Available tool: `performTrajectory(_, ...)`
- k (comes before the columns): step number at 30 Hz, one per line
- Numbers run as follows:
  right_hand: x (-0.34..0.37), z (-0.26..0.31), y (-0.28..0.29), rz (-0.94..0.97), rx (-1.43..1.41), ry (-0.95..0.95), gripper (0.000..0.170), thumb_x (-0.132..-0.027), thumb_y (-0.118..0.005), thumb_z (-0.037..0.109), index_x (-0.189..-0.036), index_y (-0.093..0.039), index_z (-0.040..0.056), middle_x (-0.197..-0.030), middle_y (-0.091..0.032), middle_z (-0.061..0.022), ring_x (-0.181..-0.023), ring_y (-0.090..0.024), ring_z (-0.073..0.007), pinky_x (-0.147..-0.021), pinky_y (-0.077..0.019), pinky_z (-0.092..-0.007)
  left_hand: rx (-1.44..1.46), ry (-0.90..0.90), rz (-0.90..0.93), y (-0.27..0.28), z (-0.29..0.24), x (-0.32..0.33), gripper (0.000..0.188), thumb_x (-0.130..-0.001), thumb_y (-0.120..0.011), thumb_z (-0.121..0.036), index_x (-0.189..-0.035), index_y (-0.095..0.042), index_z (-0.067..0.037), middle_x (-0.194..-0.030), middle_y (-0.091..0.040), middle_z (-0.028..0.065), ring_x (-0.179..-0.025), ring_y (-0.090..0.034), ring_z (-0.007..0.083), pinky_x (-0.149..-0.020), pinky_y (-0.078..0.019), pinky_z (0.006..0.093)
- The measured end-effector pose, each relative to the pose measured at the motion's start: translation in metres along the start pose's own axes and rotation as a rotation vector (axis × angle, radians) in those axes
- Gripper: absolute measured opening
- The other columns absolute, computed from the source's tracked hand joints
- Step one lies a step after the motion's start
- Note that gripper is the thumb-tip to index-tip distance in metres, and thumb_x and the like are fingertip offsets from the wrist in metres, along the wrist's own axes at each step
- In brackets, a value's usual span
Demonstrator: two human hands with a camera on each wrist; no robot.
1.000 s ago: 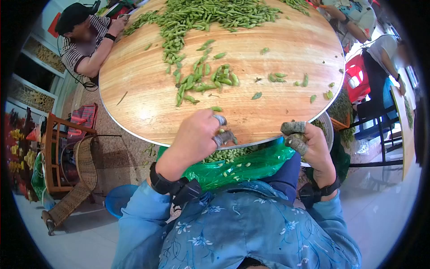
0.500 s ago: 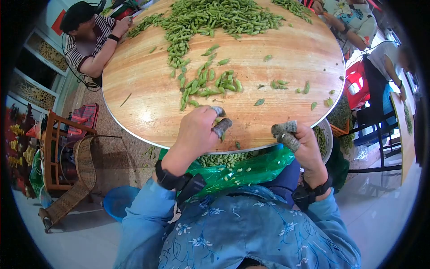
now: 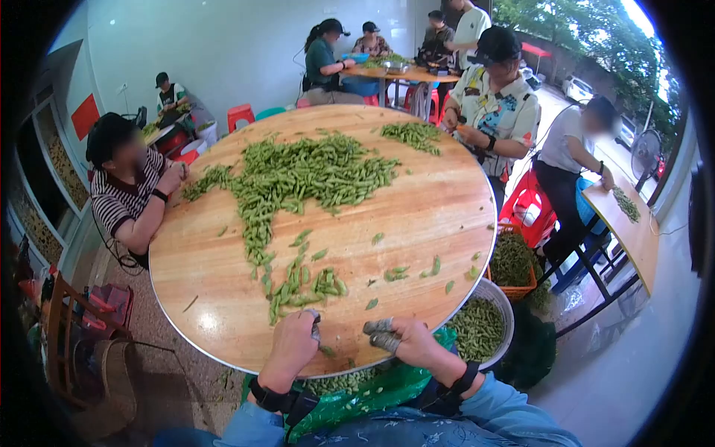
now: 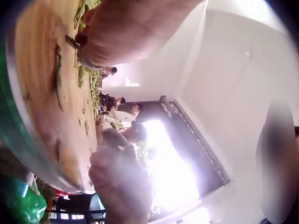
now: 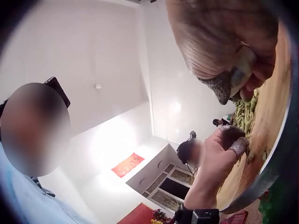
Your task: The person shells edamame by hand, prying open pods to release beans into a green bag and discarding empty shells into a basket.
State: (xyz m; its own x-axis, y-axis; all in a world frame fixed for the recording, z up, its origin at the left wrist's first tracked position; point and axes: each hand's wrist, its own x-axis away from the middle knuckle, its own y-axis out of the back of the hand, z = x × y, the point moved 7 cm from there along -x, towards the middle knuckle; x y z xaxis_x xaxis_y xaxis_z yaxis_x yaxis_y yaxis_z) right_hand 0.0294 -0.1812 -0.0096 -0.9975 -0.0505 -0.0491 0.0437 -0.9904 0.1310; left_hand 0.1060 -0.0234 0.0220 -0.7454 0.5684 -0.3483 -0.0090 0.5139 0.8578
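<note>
Both hands are over the near edge of the round wooden table (image 3: 357,261), with grey knit covers on thumb and finger. The left hand (image 3: 293,341) has its fingers bent close to the nearest loose green soybean pods (image 3: 302,290); whether it grips one I cannot tell. A single pod (image 4: 58,77) lies on the wood beside it. The right hand (image 3: 413,343), a short gap away, is curled with thumb and finger together. In the right wrist view it pinches a pale green soybean pod (image 5: 243,70), partly hidden by the fingers.
A large heap of pods (image 3: 313,171) lies on the table's far half. Below the near edge, green plastic (image 3: 350,406) bears shelled beans. A white basket (image 3: 509,320) of beans and an orange crate (image 3: 530,287) stand right. Several people sit or stand around.
The head view has tilted up, showing the far room and more people. The left hand has moved nearer the loose pods. The right hand stays curled near the edge, closer to the left.
</note>
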Motion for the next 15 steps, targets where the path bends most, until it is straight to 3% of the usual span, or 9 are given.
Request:
performTrajectory(2, -0.006, 0.002, -0.011, 0.021, -0.045, 0.056, 0.03, -0.081, -0.054, 0.011, -0.109, -0.049, 0.0002, -0.093, -0.058, -0.0044, -0.077, -0.054, -0.0072, -0.064, -0.0448, -0.0205, 0.035, 0.003, -0.069, 0.006, 0.0, 0.002, 0.012, -0.068, -0.053, -0.003, -0.08, -0.054, -0.001, -0.07, -0.057, 0.0158, -0.065, -0.056, 0.0303, -0.057, -0.0446, 0.0374)
performTrajectory(3, -0.009, 0.003, -0.014, 0.017, -0.037, 0.069, 0.03, -0.081, -0.054, 0.011, -0.109, -0.049, 0.0002, -0.093, -0.058, -0.0044, -0.077, -0.054, -0.0072, -0.064, -0.0448, -0.0205, 0.288, 0.157, -0.056, 0.008, 0.004, 0.007, 0.013, -0.069, -0.055, -0.003, -0.082, -0.053, -0.001, -0.072, -0.057, 0.0143, -0.067, -0.057, 0.0258, -0.059, -0.0452, 0.0335)
performTrajectory(4, -0.011, -0.009, -0.022, 0.077, -0.23, -0.126, 0.031, -0.081, -0.053, 0.013, -0.11, -0.049, 0.0018, -0.092, -0.058, -0.0034, -0.073, -0.052, -0.0054, -0.059, -0.0425, -0.0186, 0.542, 0.31, -0.039, 0.006, 0.007, 0.014, 0.015, -0.07, -0.057, -0.003, -0.084, -0.053, 0.0, -0.073, -0.058, 0.0127, -0.069, -0.059, 0.0212, -0.06, -0.0458, 0.0296)
performTrajectory(5, -0.01, -0.021, -0.032, 0.138, -0.422, -0.322, 0.032, -0.082, -0.053, 0.014, -0.111, -0.048, 0.0034, -0.091, -0.058, -0.0025, -0.068, -0.051, -0.0036, -0.054, -0.0401, -0.0166, 0.543, 0.301, -0.049, 0.009, 0.0, 0.017, 0.015, -0.07, -0.057, -0.003, -0.084, -0.053, 0.0, -0.073, -0.058, 0.0127, -0.069, -0.059, 0.0212, -0.06, -0.0458, 0.0296)
performTrajectory(6, -0.011, -0.021, -0.043, 0.169, -0.719, -0.359, 0.033, -0.081, -0.054, 0.014, -0.113, -0.047, 0.0063, -0.086, -0.057, 0.0, -0.06, -0.045, -0.0015, -0.047, -0.0332, -0.0139, 0.632, 0.292, -0.038, 0.009, -0.008, 0.021, 0.018, -0.069, -0.06, -0.001, -0.085, -0.051, -0.001, -0.072, -0.056, 0.0071, -0.07, -0.056, 0.0144, -0.061, -0.0446, 0.0252)
performTrajectory(7, -0.014, -0.023, -0.046, 0.172, -0.712, -0.349, 0.033, -0.081, -0.054, 0.014, -0.113, -0.047, 0.0063, -0.086, -0.057, 0.0, -0.06, -0.045, -0.0015, -0.047, -0.0332, -0.0139, 0.72, 0.283, -0.026, 0.007, -0.013, 0.024, 0.023, -0.067, -0.063, 0.001, -0.085, -0.049, -0.002, -0.072, -0.054, 0.0015, -0.07, -0.053, 0.0077, -0.062, -0.0434, 0.0209)
performTrajectory(9, -0.017, -0.021, -0.052, 0.234, -0.849, -0.347, 0.027, -0.08, -0.055, 0.013, -0.106, -0.052, 0.0069, -0.08, -0.057, 0.0018, -0.06, -0.046, -0.002, -0.046, -0.0331, -0.0133, 0.789, 0.265, -0.026, 0.0, -0.013, 0.033, 0.025, -0.067, -0.063, 0.001, -0.087, -0.049, -0.002, -0.074, -0.056, 0.0035, -0.07, -0.054, 0.0092, -0.062, -0.0442, 0.0223)
performTrajectory(11, -0.017, -0.017, -0.049, 0.189, -0.792, -0.333, 0.02, -0.079, -0.055, 0.012, -0.098, -0.056, 0.007, -0.076, -0.057, 0.0022, -0.061, -0.046, -0.0009, -0.044, -0.0317, -0.0127, 0.861, 0.249, -0.024, -0.005, -0.015, 0.037, 0.026, -0.067, -0.063, 0.0, -0.09, -0.049, -0.001, -0.077, -0.058, 0.0054, -0.07, -0.056, 0.0108, -0.062, -0.0449, 0.0238)
performTrajectory(15, -0.014, 0.003, -0.045, 0.218, -0.674, -0.211, 0.015, -0.079, -0.056, 0.011, -0.092, -0.058, 0.004, -0.079, -0.058, 0.0003, -0.068, -0.05, -0.0038, -0.056, -0.0391, -0.0162, 1.068, 0.32, 0.006, -0.016, -0.014, 0.042, 0.027, -0.068, -0.062, 0.002, -0.091, -0.048, -0.001, -0.078, -0.057, 0.0049, -0.07, -0.055, 0.0092, -0.061, -0.0443, 0.0214)
